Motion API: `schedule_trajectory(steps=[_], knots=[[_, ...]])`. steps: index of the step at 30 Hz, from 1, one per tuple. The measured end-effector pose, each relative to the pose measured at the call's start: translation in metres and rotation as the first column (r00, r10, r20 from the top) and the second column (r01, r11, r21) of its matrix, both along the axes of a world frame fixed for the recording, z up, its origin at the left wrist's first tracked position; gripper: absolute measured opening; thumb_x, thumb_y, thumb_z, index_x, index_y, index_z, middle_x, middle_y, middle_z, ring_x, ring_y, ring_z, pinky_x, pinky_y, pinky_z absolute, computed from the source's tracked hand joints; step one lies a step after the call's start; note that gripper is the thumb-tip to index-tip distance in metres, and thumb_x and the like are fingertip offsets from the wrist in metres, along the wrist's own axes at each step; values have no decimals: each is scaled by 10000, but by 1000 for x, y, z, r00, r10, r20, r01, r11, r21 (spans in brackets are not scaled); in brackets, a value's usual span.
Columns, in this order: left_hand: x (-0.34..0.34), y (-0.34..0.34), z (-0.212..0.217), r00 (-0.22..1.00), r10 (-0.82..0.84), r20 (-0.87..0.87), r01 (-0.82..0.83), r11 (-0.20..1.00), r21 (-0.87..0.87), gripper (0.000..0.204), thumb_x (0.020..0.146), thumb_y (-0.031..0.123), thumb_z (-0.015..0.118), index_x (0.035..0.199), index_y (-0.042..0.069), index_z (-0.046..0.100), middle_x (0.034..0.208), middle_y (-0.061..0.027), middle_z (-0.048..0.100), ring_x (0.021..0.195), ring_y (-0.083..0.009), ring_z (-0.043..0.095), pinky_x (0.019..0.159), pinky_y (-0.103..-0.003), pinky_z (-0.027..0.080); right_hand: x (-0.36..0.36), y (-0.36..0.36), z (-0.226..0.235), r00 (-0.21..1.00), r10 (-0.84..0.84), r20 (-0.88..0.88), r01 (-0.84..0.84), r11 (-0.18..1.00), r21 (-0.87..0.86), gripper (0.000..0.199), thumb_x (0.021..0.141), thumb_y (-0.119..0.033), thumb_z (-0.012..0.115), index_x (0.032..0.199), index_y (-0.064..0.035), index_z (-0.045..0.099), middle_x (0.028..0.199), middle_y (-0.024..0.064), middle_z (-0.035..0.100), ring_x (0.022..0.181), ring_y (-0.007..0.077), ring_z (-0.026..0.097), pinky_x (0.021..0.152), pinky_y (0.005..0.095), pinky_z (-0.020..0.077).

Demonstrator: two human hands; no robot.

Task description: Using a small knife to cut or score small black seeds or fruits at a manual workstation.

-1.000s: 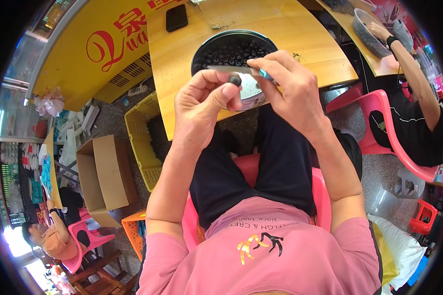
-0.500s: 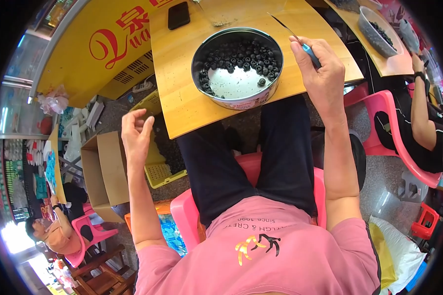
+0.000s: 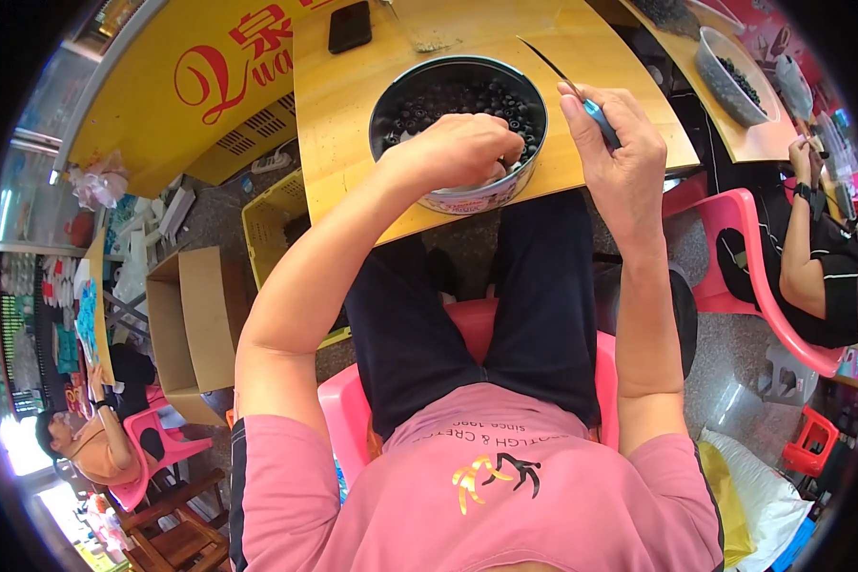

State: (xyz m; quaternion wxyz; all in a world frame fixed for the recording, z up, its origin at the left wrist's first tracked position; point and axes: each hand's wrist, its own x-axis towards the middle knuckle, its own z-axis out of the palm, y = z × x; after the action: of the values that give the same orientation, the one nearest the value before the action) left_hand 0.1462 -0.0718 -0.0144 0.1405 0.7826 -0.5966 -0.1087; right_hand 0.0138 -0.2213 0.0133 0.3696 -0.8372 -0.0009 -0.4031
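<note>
A round metal tin (image 3: 469, 202) stands on the wooden table, holding many small dark round pieces (image 3: 459, 98), berry-like or bead-like; I cannot tell which. My left hand (image 3: 459, 151) reaches down inside the tin, near its right side. Its fingers are bent and drawn together at the pieces, and whatever lies between the fingertips is hidden. Right of the tin, my right hand (image 3: 626, 157) is raised and closed around the blue handle of a small knife (image 3: 551, 64). The thin, slightly curved blade points up and leftward, away from me.
A black phone (image 3: 350, 27) lies on the far left of the table (image 3: 343, 153). At left are a yellow crate (image 3: 275, 224) and an open cardboard box (image 3: 195, 315). Another person's arm (image 3: 803, 229), a pink chair (image 3: 763, 253) and a clear tub (image 3: 729, 81) are at right.
My left hand has swung from beside the table's left edge, fingers loosely apart, to the right and into the tin. My right hand keeps the knife in nearly the same place.
</note>
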Motion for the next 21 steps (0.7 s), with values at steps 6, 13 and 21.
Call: schedule_trajectory(steps=[6,13,21], knots=[[-5,18,3,840,115,-531,-329,885,-330,225,793,40,677,1009,14,622,882,-96,649,811,-186,650,718,-315,527,-3,2,-2,996,56,-66,-50,995,85,202,921,-126,637,1038,35,675,887,61,658,807,101,599,747,229,470],[-47,52,25,424,-217,-880,-678,568,-466,244,823,39,733,1030,-14,616,857,-71,669,778,-118,640,731,-243,522,-6,34,-1,848,498,-183,-282,714,641,284,925,-237,660,1064,10,676,899,21,658,883,74,586,823,218,452],[-64,58,13,499,-211,-841,-682,503,-531,196,845,23,714,1007,19,604,898,-1,616,804,-61,585,711,-208,491,-3,51,-6,813,581,-50,-359,567,742,232,912,-223,671,1029,-23,663,859,5,665,772,47,567,698,190,442]])
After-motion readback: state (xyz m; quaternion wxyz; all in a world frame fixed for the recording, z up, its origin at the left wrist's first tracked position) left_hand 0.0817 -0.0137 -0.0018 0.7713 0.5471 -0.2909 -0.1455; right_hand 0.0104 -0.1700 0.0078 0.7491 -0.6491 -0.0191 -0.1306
